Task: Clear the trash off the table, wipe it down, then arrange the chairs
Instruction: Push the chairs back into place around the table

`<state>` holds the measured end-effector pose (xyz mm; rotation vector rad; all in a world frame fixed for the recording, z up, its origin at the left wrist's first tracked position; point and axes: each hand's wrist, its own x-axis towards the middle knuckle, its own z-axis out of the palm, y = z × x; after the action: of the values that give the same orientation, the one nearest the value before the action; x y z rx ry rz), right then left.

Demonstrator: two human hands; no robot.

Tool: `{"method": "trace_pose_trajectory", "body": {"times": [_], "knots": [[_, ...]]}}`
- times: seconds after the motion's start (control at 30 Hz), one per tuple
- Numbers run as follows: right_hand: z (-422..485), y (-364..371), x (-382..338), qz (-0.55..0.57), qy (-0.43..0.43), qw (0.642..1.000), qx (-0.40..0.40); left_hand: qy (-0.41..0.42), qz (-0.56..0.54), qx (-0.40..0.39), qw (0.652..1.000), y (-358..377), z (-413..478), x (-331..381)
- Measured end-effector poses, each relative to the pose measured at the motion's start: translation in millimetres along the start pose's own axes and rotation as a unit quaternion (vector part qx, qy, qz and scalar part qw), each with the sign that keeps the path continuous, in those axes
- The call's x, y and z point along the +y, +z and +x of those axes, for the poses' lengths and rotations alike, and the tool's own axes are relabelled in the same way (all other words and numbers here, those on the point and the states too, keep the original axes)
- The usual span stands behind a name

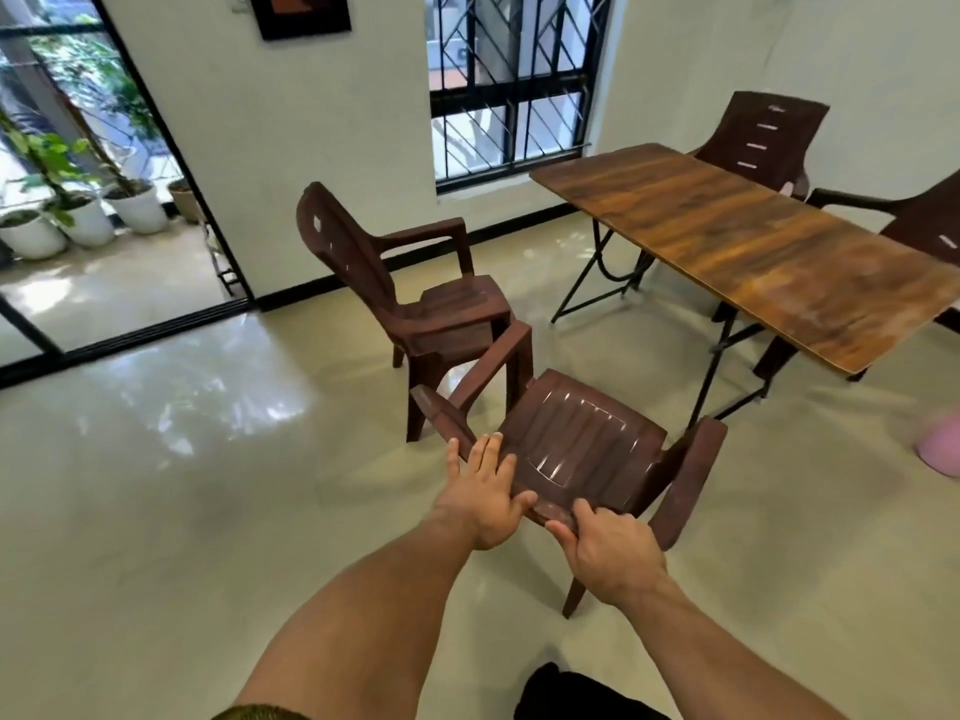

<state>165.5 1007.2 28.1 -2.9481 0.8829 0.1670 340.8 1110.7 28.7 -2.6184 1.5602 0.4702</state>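
Gripping chair (576, 439) backrest top: right hand (610, 550) clamps the rim, left hand (488, 493) pinches it, fingers flat, probably to steer it to table (737, 236) ahead-right.

No legible text, label, brand, number or sign was recorded in the head view; one small pale mark (776, 107) was noted high on the back of the far chair (763, 142), too blurred to be read.
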Motion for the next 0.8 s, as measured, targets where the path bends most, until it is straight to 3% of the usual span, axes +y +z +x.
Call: {"method": "trace_pose_trajectory", "body": {"times": [0.43, 0.8], "knots": [[120, -1, 26, 0.001, 0.071, 0.995, 0.063, 0.079, 0.034, -0.038, 0.996, -54, 149, -37], [185, -16, 21, 0.016, 0.113, 0.993, 0.043, 0.189, 0.086, -0.117, 0.971, -98, 235, -80]]}}
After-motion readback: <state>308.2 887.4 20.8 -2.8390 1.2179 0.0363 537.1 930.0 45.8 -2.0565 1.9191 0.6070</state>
